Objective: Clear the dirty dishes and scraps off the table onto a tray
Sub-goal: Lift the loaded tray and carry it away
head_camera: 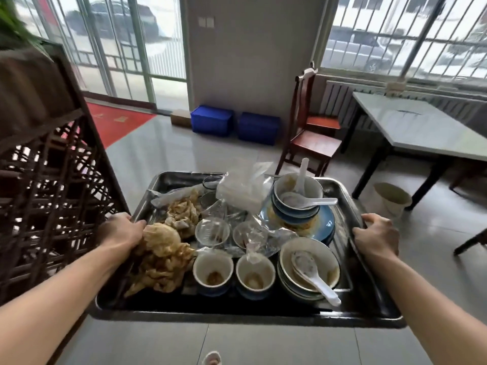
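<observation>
Tray [369, 309] carried above floor, loaded: stacked bowls [309, 264], cups, scraps. Left hand [120, 230] fingers curled over left rim; right hand [376, 237] fingers gripped right rim, likely to keep load level.

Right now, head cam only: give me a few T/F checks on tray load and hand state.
1. Both hands grip the tray by its side rims. True: left hand on the left rim, right hand on the right.
2. The tray rests on the white table. False: it is carried above the floor, apart from that table.
3. A white spoon lies in the near right bowl stack. True.
4. The two small cups at the front are clean. False: both hold brownish residue.
5. The crumpled soiled paper sits on the tray's right side. False: it is on the left, by the left hand.
</observation>
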`<action>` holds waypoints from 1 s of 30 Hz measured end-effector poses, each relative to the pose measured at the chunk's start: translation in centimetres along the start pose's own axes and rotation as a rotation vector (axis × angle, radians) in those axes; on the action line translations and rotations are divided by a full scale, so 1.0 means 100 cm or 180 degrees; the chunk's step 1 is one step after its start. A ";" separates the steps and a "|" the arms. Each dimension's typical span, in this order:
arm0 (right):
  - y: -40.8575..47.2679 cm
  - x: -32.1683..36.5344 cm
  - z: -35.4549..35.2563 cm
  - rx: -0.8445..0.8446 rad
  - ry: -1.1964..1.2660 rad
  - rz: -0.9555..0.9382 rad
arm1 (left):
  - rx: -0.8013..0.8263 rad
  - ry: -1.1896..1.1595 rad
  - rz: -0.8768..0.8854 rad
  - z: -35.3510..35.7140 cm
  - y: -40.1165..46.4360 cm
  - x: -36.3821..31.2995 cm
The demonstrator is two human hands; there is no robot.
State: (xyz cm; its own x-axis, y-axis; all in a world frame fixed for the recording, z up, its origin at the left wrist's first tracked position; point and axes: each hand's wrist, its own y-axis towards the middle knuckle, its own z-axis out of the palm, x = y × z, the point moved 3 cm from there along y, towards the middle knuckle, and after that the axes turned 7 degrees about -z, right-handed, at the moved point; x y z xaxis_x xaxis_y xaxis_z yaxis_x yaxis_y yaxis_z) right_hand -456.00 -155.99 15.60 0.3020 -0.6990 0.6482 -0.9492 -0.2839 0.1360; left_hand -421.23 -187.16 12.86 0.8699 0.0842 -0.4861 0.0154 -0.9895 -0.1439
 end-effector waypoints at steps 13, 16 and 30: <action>0.280 0.124 0.181 0.0046 0.0026 0.0167 | 0.0083 0.0150 0.0056 0.068 0.285 -0.207; 0.353 0.154 0.226 0.0087 0.0011 0.0085 | 0.0074 0.0129 0.0011 0.089 0.346 -0.257; 0.664 0.313 0.408 0.0251 0.0038 -0.0125 | -0.0032 -0.0044 -0.0198 0.153 0.632 -0.468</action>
State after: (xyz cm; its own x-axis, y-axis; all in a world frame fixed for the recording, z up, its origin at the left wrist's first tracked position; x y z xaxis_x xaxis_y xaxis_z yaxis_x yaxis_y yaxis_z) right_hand -505.93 -223.52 14.31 0.3374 -0.6785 0.6525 -0.9265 -0.3622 0.1025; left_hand -468.51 -251.84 13.29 0.8602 0.1472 -0.4882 0.0743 -0.9834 -0.1656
